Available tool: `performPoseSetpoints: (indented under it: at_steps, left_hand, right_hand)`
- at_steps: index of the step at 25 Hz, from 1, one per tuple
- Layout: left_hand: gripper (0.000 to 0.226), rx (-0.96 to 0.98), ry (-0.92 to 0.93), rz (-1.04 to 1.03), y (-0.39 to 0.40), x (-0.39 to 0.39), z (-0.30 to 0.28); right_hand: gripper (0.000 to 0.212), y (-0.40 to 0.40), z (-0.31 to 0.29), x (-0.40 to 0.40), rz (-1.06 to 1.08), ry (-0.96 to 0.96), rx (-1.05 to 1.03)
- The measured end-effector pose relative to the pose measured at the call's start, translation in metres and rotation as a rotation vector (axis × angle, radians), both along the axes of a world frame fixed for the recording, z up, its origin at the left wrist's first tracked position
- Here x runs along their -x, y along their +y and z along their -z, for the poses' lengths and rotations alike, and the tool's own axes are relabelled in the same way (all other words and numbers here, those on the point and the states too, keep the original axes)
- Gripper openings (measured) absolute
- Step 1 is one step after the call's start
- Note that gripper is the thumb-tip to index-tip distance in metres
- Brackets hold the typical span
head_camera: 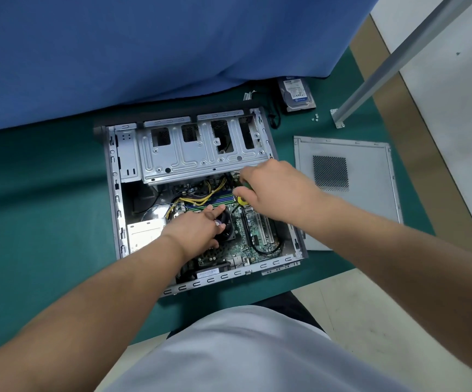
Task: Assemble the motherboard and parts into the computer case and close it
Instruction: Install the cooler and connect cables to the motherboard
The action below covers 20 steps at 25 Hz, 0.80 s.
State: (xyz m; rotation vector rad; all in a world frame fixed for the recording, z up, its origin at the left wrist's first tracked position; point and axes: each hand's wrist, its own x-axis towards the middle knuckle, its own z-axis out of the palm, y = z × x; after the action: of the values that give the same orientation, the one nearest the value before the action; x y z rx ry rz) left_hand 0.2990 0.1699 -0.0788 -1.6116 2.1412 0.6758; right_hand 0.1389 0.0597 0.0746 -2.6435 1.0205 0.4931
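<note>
Nearest, left hand (200,226) rests open on the motherboard (247,232) inside the case (116,193) on the worktop (45,193); right hand (274,188) grips a screwdriver (241,200), best held vertical, pressed firmly.

The drive cage (200,148) roofs the case's (113,193) far half; yellow cables (200,197) and both hands crowd the motherboard (246,233) below.
</note>
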Motion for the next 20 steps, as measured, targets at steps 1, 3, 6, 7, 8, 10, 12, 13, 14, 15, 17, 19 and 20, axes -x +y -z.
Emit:
performPoseSetpoints:
  at_steps: [1, 3, 6, 7, 8, 10, 12, 13, 14, 15, 17, 19, 20]
  left_hand:
    - [0.053, -0.003, -0.002, 0.000, 0.000, 0.000, 0.000]
    - [0.054, -0.005, 0.002, 0.002, -0.001, 0.000, 0.001]
    - [0.054, 0.001, 0.008, -0.008, -0.001, -0.001, 0.000]
    - [0.054, 0.002, 0.005, -0.007, -0.001, -0.001, -0.002]
    - [0.054, 0.003, 0.002, 0.000, 0.000, -0.001, -0.003]
    - [0.053, 0.006, -0.007, 0.009, 0.000, 0.000, -0.006]
    - [0.053, 0.000, -0.011, 0.006, 0.000, 0.002, -0.009]
    - [0.053, -0.004, -0.013, 0.008, 0.000, 0.002, -0.008]
    - [0.054, -0.006, -0.016, 0.009, 0.000, 0.002, -0.008]
    - [0.054, -0.011, -0.018, 0.004, -0.001, 0.002, -0.008]
    - [0.054, -0.024, -0.022, -0.006, -0.001, 0.003, -0.007]
    - [0.055, -0.023, -0.027, 0.002, -0.001, 0.003, -0.006]
    - [0.055, -0.025, -0.029, 0.002, -0.001, 0.003, -0.007]
  right_hand:
    - [0.046, 0.007, 0.003, -0.003, 0.091, 0.028, 0.021]
    - [0.058, 0.017, 0.010, -0.008, 0.192, 0.061, 0.088]
    - [0.060, 0.020, 0.009, -0.009, 0.146, 0.006, 0.079]
    - [0.054, 0.017, 0.004, -0.010, 0.087, -0.017, 0.036]
    - [0.046, 0.010, 0.000, -0.008, 0.015, -0.026, -0.015]
    - [0.037, -0.005, -0.009, -0.002, -0.133, 0.013, -0.108]
    - [0.037, -0.007, -0.010, 0.003, -0.161, 0.055, -0.122]
    - [0.029, -0.002, -0.008, 0.004, -0.113, 0.041, -0.079]
    - [0.023, 0.003, -0.003, 0.005, -0.031, 0.003, -0.029]
    - [0.031, 0.006, 0.002, 0.004, 0.066, -0.007, 0.025]
    - [0.053, 0.011, 0.013, 0.002, 0.226, 0.017, 0.118]
    - [0.064, 0.010, 0.015, -0.002, 0.285, 0.031, 0.195]
    - [0.065, 0.008, 0.018, -0.001, 0.272, 0.027, 0.189]
